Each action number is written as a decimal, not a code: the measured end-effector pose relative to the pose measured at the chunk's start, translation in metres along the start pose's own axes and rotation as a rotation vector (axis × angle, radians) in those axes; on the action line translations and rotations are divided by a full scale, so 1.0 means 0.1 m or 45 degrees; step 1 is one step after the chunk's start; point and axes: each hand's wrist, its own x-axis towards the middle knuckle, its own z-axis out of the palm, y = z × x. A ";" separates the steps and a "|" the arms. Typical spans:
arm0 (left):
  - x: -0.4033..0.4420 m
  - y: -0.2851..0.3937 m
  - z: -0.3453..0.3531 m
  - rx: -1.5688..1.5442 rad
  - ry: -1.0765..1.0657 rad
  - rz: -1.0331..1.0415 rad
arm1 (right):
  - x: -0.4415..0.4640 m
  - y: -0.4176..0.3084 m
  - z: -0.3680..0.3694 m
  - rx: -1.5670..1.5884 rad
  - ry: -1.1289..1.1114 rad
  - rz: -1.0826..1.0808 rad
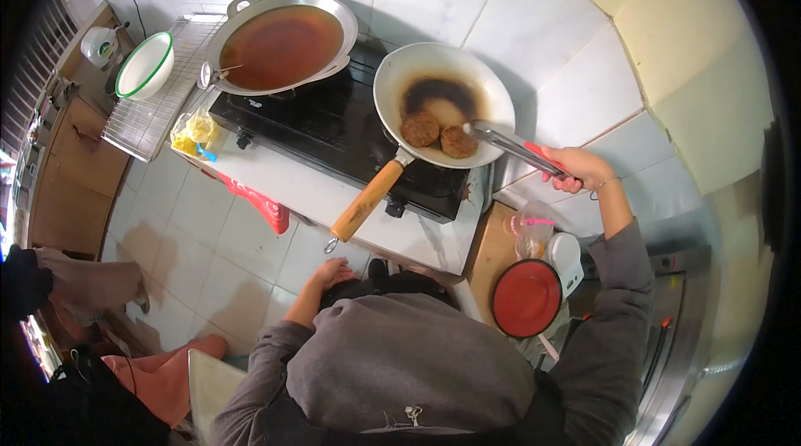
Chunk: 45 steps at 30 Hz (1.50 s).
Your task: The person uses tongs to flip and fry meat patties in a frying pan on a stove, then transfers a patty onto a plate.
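My right hand is closed around the red-trimmed handle of metal tongs. The tongs' tips are at the edge of the right-hand patty; whether they grip it I cannot tell. A second browned patty lies just left of it. Both are in a white frying pan with dark browned residue on its bottom. The pan's wooden handle points toward me over the counter edge. My left hand rests low by my lap, fingers loosely extended, holding nothing visible.
The pan sits on a black gas stove, beside a wide wok of reddish-brown liquid. At left are a green-rimmed bowl and wire rack. A red round pan lies at my right. Another person's legs show at lower left.
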 end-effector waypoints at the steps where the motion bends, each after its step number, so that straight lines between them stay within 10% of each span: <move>1: 0.01 -0.01 -0.02 0.019 -0.002 0.001 | -0.02 0.00 -0.01 0.025 0.009 -0.005; 45: 0.01 0.04 -0.02 0.048 0.049 0.011 | 0.11 -0.07 0.06 -0.602 -0.012 -0.053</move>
